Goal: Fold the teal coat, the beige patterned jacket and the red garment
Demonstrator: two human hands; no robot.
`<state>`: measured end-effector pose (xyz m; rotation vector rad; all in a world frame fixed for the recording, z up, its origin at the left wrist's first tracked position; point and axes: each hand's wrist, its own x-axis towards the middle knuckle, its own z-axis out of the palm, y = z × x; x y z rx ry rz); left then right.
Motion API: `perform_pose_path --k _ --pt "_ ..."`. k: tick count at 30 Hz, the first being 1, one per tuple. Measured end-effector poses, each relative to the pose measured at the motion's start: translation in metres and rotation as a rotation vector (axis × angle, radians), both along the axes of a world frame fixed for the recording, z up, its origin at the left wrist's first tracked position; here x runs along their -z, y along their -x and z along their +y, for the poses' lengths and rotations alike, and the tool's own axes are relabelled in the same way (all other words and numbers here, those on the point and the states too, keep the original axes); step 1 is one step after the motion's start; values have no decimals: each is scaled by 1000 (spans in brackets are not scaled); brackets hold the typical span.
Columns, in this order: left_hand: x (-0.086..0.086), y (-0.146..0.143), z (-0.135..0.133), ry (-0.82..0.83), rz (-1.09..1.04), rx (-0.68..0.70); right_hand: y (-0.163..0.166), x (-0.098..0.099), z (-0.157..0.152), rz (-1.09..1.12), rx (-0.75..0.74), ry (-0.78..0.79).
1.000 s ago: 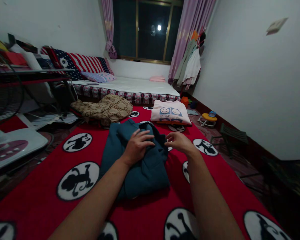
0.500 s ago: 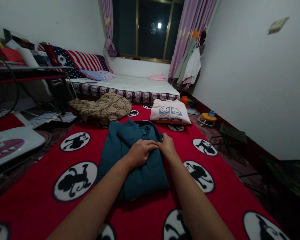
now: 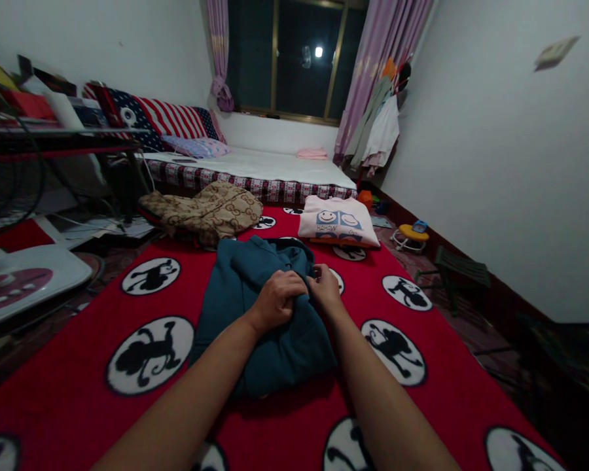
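A dark teal garment (image 3: 240,301) lies partly folded on a red blanket (image 3: 412,314) printed with black-and-white monkey circles. My left hand (image 3: 276,298) rests on the garment's middle with its fingers curled into the cloth. My right hand (image 3: 326,288) sits beside it at the garment's right edge, fingers pinched on the fabric. Both hands almost touch each other.
A folded pink shirt (image 3: 337,221) with smiley faces lies further back on the blanket, and a crumpled brown patterned cloth (image 3: 207,212) lies to its left. Behind them is a bed (image 3: 255,170) under a window. A small stool (image 3: 454,271) stands at the right wall, a fan base (image 3: 19,284) at the left.
My right hand moved left from the blanket onto the garment's right edge and closed on it. My left hand's fingers curled from flat into the cloth.
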<state>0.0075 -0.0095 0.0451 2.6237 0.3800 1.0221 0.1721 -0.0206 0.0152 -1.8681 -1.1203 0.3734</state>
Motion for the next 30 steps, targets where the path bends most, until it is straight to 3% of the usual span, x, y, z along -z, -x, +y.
perform_pose_path --k 3,5,7,10,13,16,20,22,24,27,30 --pt "0 -4 -4 -86 -46 -244 1 0 -2 -158 -87 -57" --pt "2 -6 -3 -75 -123 -500 -1 -5 -5 -173 -61 -101" --pt "4 -7 1 -11 -244 -651 -3 -15 -8 -188 9 -186" --pt "5 -2 9 66 -521 -678 3 -36 -12 -257 4 -317" --pt "3 3 11 70 -736 -656 18 -47 -16 -266 -235 -298" --pt "0 5 7 74 -782 -622 35 -44 -18 -383 -418 -189" --pt "-5 5 -3 29 -735 -572 43 -28 -16 -553 -492 -165" --pt "-7 5 -6 -6 -714 -561 37 -20 -13 -467 -400 -250" --pt "-8 7 -7 -23 -698 -564 26 -14 -8 -264 -172 -337" --pt "-7 7 -3 -5 -600 -577 9 -9 -1 58 116 -327" --pt "-1 4 4 32 -387 -602 1 -9 0 128 156 -345"
